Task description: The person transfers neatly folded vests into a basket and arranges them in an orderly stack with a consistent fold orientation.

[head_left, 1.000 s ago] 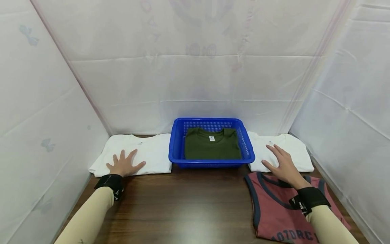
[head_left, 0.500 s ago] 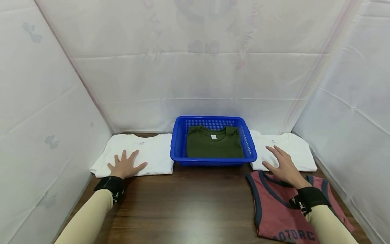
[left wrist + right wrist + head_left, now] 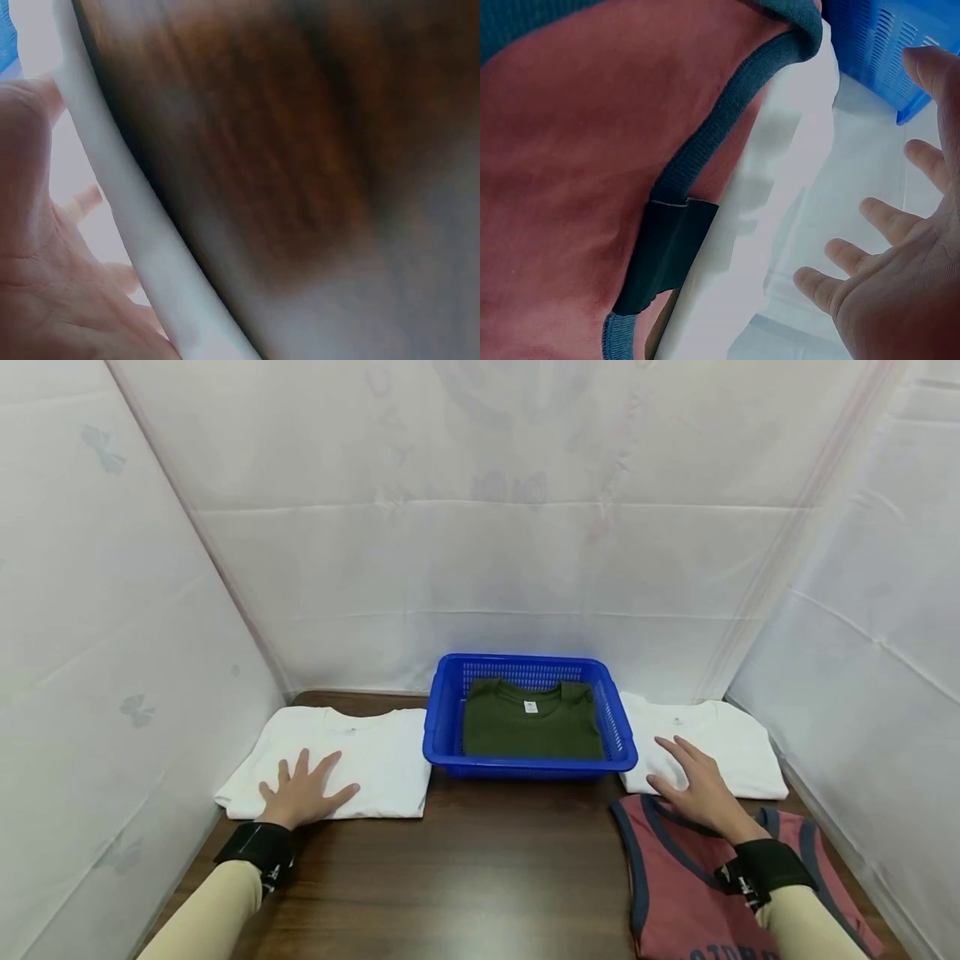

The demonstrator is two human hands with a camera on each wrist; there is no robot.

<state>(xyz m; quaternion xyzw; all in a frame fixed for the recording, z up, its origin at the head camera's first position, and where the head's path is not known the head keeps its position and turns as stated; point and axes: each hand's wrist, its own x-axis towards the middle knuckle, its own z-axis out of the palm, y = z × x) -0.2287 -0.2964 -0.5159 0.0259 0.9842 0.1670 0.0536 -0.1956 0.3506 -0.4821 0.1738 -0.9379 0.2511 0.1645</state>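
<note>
Nothing moved; left hand (image 3: 303,793) hides white shirt's (image 3: 360,752) front edge.

A dark wooden bench (image 3: 465,877) stands inside a booth of white sheets (image 3: 480,568), hung at the back and both sides. The cloth shows fold creases and faint prints, with pale pink seams at the corners. The light is soft and even.

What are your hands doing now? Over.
Left hand flat on left folded white T-shirt. Right hand flat on right folded white T-shirt. Nothing blocking.
</note>
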